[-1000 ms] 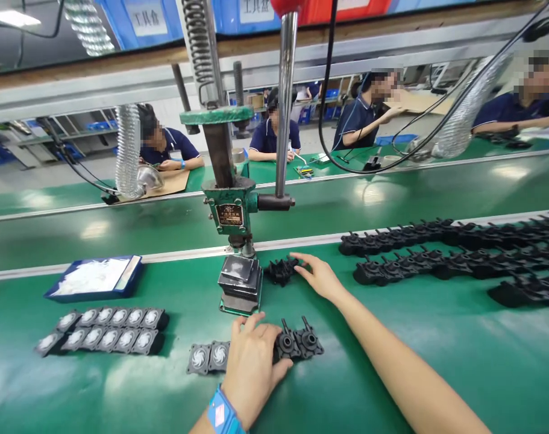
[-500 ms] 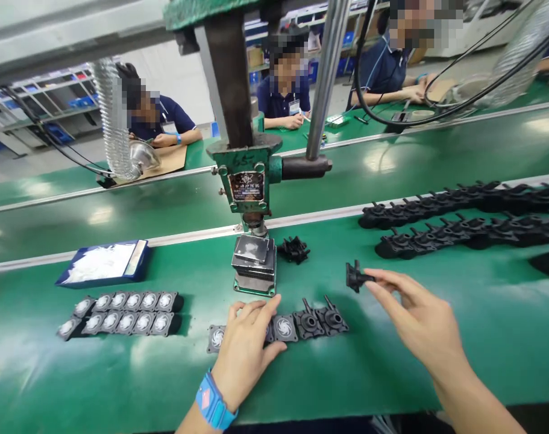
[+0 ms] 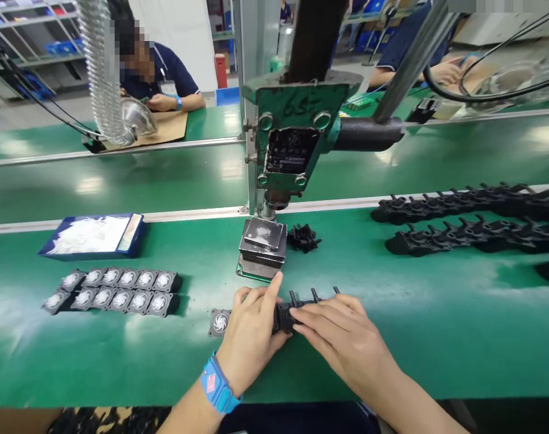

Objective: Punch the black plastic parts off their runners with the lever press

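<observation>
My left hand [image 3: 251,328], a blue wrist strap [image 3: 217,386] below it, bends over a short row of square black housings, its thumb and fingers around one and mostly hiding it. At the row's left end a housing with a white impeller [image 3: 219,323] shows. My right hand [image 3: 346,337] is closed, its fingertips on a black plastic cover [image 3: 285,316] that sits on the row beside my left thumb. Several thin spouts [image 3: 314,294] stick up behind my right fingers; the parts under them are hidden.
Behind my hands stands a green press [image 3: 296,132] over a finned metal block [image 3: 263,247]. A few black pieces [image 3: 304,237] lie beside it. Two rows of housings [image 3: 120,298] and a blue box [image 3: 93,235] are left, lines of black covers [image 3: 473,232] right. People [image 3: 166,78] sit opposite.
My right hand has moved left, bringing the black cover from the open bench onto the row beside my left hand. My left hand stays on the row. The view has shifted.
</observation>
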A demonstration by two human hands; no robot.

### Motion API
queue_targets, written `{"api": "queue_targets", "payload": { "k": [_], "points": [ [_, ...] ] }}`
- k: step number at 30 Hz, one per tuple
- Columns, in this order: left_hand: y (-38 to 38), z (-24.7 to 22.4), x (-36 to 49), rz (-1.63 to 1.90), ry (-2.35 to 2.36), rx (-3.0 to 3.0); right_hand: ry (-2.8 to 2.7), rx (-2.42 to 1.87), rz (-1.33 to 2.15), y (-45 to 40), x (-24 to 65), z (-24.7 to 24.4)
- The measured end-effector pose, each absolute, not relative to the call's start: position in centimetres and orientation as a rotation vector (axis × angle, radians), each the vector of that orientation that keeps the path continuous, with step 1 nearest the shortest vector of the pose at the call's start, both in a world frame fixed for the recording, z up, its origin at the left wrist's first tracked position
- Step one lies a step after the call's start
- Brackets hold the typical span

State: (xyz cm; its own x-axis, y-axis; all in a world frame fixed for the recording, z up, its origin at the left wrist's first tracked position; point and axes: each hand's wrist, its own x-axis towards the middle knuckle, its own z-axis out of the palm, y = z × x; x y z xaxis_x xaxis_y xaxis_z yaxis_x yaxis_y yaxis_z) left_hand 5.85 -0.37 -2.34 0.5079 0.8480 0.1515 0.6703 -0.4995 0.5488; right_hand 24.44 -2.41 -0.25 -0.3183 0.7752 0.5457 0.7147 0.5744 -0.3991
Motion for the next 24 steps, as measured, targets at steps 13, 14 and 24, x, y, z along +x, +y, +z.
{"api": "queue_targets", "payload": {
  "k": [13, 14, 24],
  "points": [
    [-0.2, -1.6, 5.8, 0.492, 1.234, 2.310, -2.294, -1.191, 0.018, -2.3, 23.9, -0.1],
    [-0.2, -1.5, 5.8, 0.484, 1.242, 2.312, -2.299, -1.171, 0.088, -1.9, 24.5, 0.0],
    [0.1, -0.8, 6.5, 0.429, 1.317, 2.334, -2.187, -1.562, -0.118, 9.5, 29.4, -3.4]
  ]
}}
